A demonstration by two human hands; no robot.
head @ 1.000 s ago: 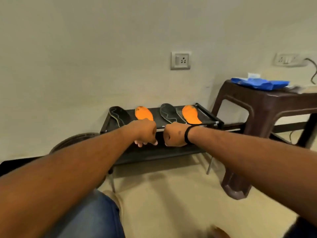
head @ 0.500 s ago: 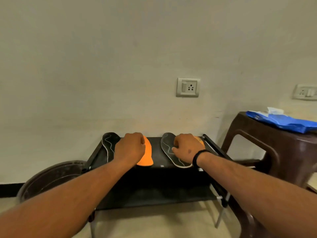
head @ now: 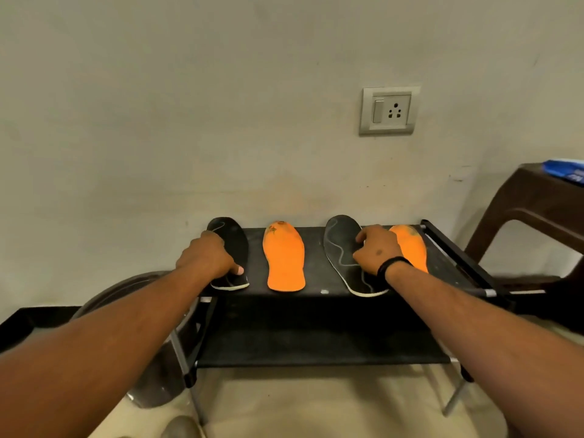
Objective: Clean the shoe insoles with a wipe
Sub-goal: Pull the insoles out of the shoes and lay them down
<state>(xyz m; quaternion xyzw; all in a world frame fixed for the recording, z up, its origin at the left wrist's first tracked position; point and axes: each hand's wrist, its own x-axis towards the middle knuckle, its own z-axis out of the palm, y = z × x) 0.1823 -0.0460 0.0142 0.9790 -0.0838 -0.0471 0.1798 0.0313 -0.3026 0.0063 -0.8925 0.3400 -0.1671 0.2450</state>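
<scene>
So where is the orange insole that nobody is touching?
The free orange insole lies flat on the black rack's top shelf, left of centre in the head view, between the left hand and the right hand.

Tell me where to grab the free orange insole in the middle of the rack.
Probably pinch the orange insole at its heel end, coming from the front. That rounded end lies at the top shelf's near edge, it lies flat, and both long sides are clear of the black insoles beside it.
</scene>
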